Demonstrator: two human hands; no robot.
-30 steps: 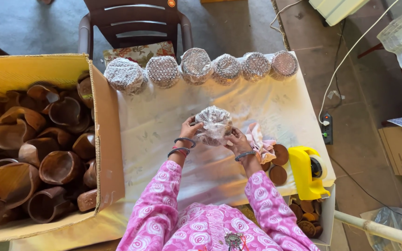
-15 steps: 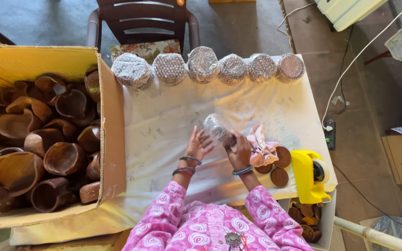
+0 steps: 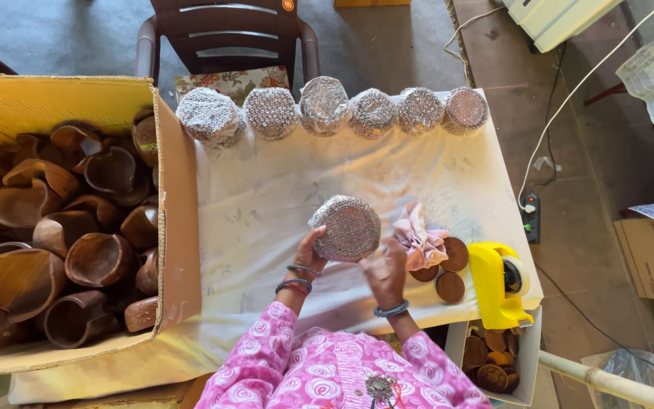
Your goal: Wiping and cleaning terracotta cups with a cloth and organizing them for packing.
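My left hand (image 3: pixel 309 254) and my right hand (image 3: pixel 386 270) hold a round object wrapped in bubble wrap (image 3: pixel 346 228) just above the white-covered table (image 3: pixel 266 197). Its flat round face points up at the camera. The left hand grips its left edge and the right hand its lower right edge. Both wrists wear bangles and the sleeves are pink and patterned. Along the far table edge stands a row of several similar bubble-wrapped bundles (image 3: pixel 324 106).
A large cardboard box (image 3: pixel 172 227) at the left is full of brown wooden bowls and cups (image 3: pixel 62 235). A pink cloth (image 3: pixel 419 241), round brown wooden discs (image 3: pixel 450 287) and a yellow tape dispenser (image 3: pixel 497 284) lie at right. A brown chair (image 3: pixel 225 34) stands beyond the table.
The wrapped object has been turned in my hands so its flat round face now points up. My hands have shifted slightly towards me.
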